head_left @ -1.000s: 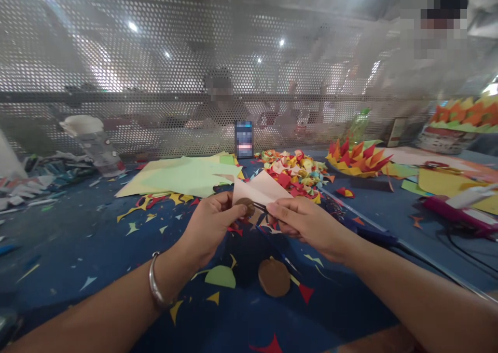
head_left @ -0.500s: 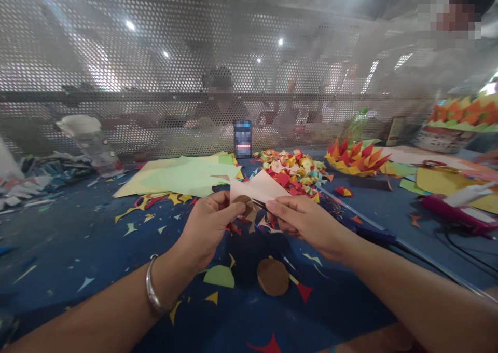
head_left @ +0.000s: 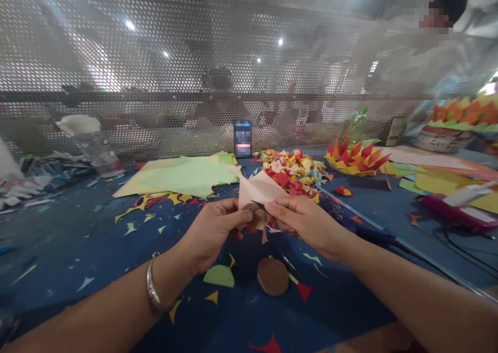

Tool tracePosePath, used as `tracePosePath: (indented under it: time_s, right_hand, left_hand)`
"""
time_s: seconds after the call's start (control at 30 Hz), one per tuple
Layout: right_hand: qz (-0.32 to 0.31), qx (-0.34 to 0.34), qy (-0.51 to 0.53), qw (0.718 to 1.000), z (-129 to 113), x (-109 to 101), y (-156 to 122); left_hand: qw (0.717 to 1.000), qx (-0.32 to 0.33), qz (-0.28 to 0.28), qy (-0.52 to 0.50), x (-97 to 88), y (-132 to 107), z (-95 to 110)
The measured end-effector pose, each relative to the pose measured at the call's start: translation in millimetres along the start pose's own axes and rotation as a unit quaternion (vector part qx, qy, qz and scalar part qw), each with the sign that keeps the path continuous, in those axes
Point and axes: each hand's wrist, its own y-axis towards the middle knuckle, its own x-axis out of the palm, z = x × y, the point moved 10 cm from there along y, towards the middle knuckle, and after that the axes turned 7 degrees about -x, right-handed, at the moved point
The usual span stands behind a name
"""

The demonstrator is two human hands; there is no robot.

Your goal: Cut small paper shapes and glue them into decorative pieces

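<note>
My left hand [head_left: 218,228] pinches a pale pink sheet of paper [head_left: 261,186] together with a small brown disc [head_left: 257,217] under the thumb. From my right hand [head_left: 298,215], closed at the paper's right side, dark scissor blades [head_left: 258,204] reach across the sheet beside the disc. The fingers hide the scissors' handles. Below the hands, a larger brown disc [head_left: 273,276] lies flat on the blue table, with a green half-round piece of paper [head_left: 219,276] to its left and a red scrap [head_left: 305,292] at its right.
Green and yellow sheets [head_left: 175,175] lie behind my left hand. Folded coloured paper pieces [head_left: 295,168] are heaped beyond the right one. A spiky paper ring [head_left: 356,158], a magenta glue gun [head_left: 455,213], a phone [head_left: 243,139] and a perforated metal screen [head_left: 155,72] stand around.
My left hand, the brown disc and the pink paper have shifted slightly right and turned, closer to the blades. The right hand stays nearly in place. The person at upper right has moved left.
</note>
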Motion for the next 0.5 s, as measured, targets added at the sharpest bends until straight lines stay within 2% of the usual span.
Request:
tracePosePath:
  time_s: [0.13,0.3,0.5]
  right_hand:
    - [-0.001,-0.010,-0.028,1.000,0,-1,0]
    - [0.000,-0.020,-0.062,0.998,-1,-3,1]
    - [-0.002,-0.045,-0.112,0.993,-9,-4,1]
  left_hand:
    - [1.000,-0.012,0.004,0.000,0.1,0,-3]
    - [0.999,-0.012,0.036,-0.012,-7.4,1,-4]
    - [0.999,0.013,0.046,0.004,-9.6,0,1]
